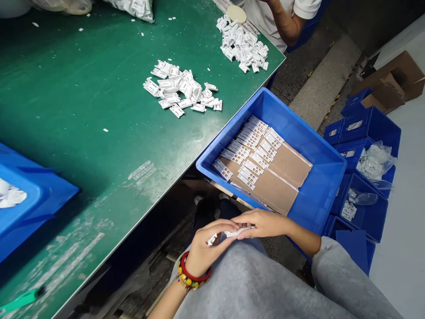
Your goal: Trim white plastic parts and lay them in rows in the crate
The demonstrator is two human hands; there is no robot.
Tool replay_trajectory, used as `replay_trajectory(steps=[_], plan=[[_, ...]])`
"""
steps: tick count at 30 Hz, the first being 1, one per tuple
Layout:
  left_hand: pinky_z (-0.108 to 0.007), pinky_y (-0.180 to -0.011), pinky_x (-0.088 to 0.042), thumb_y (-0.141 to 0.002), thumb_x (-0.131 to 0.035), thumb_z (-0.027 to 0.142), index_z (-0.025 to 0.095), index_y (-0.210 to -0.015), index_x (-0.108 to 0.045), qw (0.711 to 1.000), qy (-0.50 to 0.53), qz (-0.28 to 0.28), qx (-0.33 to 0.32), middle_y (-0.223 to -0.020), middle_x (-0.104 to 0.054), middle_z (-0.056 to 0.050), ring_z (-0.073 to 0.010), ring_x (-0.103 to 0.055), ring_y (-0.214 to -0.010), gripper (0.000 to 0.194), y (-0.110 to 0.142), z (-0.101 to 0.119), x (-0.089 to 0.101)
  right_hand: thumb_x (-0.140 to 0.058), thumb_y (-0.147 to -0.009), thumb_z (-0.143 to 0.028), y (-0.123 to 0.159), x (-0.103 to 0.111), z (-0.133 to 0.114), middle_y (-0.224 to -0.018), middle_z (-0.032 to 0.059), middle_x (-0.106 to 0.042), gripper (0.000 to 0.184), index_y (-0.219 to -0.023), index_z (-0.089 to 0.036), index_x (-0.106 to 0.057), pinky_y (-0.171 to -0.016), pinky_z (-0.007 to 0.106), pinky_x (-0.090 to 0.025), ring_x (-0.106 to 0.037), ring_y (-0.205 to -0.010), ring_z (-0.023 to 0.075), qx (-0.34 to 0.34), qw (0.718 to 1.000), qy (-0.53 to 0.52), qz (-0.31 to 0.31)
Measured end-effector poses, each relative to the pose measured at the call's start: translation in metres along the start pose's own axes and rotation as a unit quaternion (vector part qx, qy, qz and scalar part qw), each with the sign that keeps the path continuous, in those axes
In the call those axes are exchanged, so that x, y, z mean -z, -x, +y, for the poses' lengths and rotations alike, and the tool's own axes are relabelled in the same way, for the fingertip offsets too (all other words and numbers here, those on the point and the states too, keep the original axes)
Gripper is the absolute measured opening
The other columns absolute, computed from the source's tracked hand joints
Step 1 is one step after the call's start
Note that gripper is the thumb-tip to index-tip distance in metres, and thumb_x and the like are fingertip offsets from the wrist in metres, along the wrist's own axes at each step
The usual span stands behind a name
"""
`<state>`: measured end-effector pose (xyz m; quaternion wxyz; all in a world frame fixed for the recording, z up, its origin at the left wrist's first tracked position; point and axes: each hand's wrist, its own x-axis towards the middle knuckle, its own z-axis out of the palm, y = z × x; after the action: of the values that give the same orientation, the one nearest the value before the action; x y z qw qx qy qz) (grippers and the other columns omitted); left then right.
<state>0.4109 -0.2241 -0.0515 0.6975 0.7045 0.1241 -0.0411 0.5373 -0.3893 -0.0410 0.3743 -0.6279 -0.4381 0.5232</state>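
My left hand (207, 246), with a red band and a beaded bracelet at the wrist, is closed around a small white plastic part (212, 239), of which one end shows at the palm. My right hand (262, 223) comes in from the right and grips a flat white plastic strip (239, 231). The fingertips of both hands meet at this strip, low over my lap. Fingers hide much of both pieces, so I cannot tell whether they are joined. Beyond the hands, a blue bin (320, 177) holds rows of white slotted strips (247, 137) on brown cardboard (280, 190).
Loose white plastic parts lie in one pile (182, 86) on the green table (109, 88) and another (244, 44) near its far corner. A co-worker's arm (287, 24) is behind that. A blue tray (36, 195) stands left; blue bins (365, 177) are stacked right.
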Motion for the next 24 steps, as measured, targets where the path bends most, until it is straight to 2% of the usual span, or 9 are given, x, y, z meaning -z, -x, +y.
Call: replay_trajectory(steps=[2,5,7,8,9,11,14,20,24], plan=[[-0.032,-0.073,-0.057,-0.080,-0.069,0.026,0.022,-0.093,-0.075,0.999,-0.025,0.024,-0.011,-0.096,-0.076,-0.009,-0.0214,-0.070,-0.082,0.015,0.003,-0.004,-0.002,-0.055,-0.094,-0.038,0.000,0.007,0.013,-0.103,0.0060,-0.070,0.032,-0.118,-0.019,-0.066,-0.082,0.027,-0.048,-0.065,-0.093,0.0175,-0.005,1.000,0.004,0.008],[-0.026,-0.055,-0.052,-0.080,-0.070,0.031,0.021,-0.106,-0.072,0.994,-0.060,0.092,0.000,-0.112,-0.071,-0.011,-0.0142,-0.063,-0.063,0.028,0.007,-0.014,0.003,-0.049,-0.097,-0.036,-0.006,0.025,0.057,-0.111,0.0074,-0.069,0.033,-0.121,-0.020,-0.065,-0.087,0.030,-0.049,-0.064,-0.101,0.0187,-0.074,0.986,0.048,0.139],[-0.023,-0.046,-0.044,-0.080,-0.070,0.032,0.021,-0.102,-0.071,0.991,-0.064,0.116,0.016,-0.109,-0.070,-0.010,-0.0077,-0.050,-0.049,0.026,0.010,-0.020,0.011,-0.045,-0.099,-0.030,-0.013,0.034,0.094,-0.113,0.0081,-0.069,0.032,-0.123,-0.021,-0.065,-0.092,0.033,-0.047,-0.062,-0.106,0.0199,-0.166,0.946,0.143,0.237],[-0.023,-0.045,-0.042,-0.079,-0.070,0.032,0.020,-0.099,-0.072,0.990,-0.063,0.121,0.022,-0.106,-0.070,-0.009,-0.0058,-0.044,-0.045,0.023,0.012,-0.023,0.014,-0.046,-0.098,-0.027,-0.018,0.036,0.112,-0.111,0.0085,-0.069,0.030,-0.120,-0.020,-0.066,-0.094,0.035,-0.046,-0.061,-0.107,0.0209,-0.217,0.917,0.205,0.265],[-0.022,-0.045,-0.041,-0.079,-0.071,0.032,0.020,-0.097,-0.072,0.990,-0.062,0.124,0.029,-0.103,-0.070,-0.008,-0.0046,-0.040,-0.044,0.022,0.014,-0.026,0.017,-0.050,-0.096,-0.024,-0.023,0.037,0.129,-0.111,0.0111,-0.068,0.029,-0.118,-0.017,-0.067,-0.096,0.037,-0.045,-0.060,-0.107,0.0232,-0.243,0.901,0.229,0.276],[-0.022,-0.044,-0.039,-0.078,-0.071,0.031,0.020,-0.093,-0.071,0.990,-0.057,0.124,0.041,-0.098,-0.069,-0.007,-0.0038,-0.036,-0.044,0.019,0.019,-0.030,0.021,-0.056,-0.093,-0.023,-0.036,0.033,0.154,-0.108,0.0129,-0.068,0.024,-0.111,-0.014,-0.069,-0.095,0.038,-0.045,-0.059,-0.106,0.0255,-0.266,0.888,0.257,0.272],[-0.021,-0.043,-0.036,-0.078,-0.070,0.031,0.019,-0.091,-0.071,0.991,-0.046,0.115,0.049,-0.095,-0.068,-0.006,-0.0036,-0.033,-0.043,0.017,0.025,-0.034,0.019,-0.062,-0.089,-0.023,-0.054,0.020,0.173,-0.105,0.0128,-0.068,0.022,-0.108,-0.015,-0.068,-0.091,0.036,-0.046,-0.059,-0.104,0.0266,-0.268,0.890,0.277,0.245],[-0.022,-0.050,-0.042,-0.078,-0.069,0.029,0.020,-0.087,-0.071,0.990,-0.063,0.120,0.040,-0.089,-0.068,-0.005,-0.0067,-0.042,-0.048,0.013,0.028,-0.034,0.015,-0.062,-0.088,-0.022,-0.078,0.008,0.180,-0.107,0.0126,-0.066,0.025,-0.112,-0.016,-0.058,-0.083,0.034,-0.045,-0.059,-0.099,0.0269,-0.266,0.886,0.321,0.205],[-0.022,-0.046,-0.038,-0.078,-0.070,0.031,0.019,-0.089,-0.070,0.990,-0.052,0.122,0.050,-0.092,-0.067,-0.005,-0.0037,-0.034,-0.043,0.017,0.031,-0.037,0.018,-0.058,-0.091,-0.026,-0.082,0.009,0.187,-0.103,0.0104,-0.067,0.015,-0.104,-0.018,-0.059,-0.080,0.031,-0.043,-0.059,-0.096,0.0250,-0.260,0.886,0.333,0.193]])
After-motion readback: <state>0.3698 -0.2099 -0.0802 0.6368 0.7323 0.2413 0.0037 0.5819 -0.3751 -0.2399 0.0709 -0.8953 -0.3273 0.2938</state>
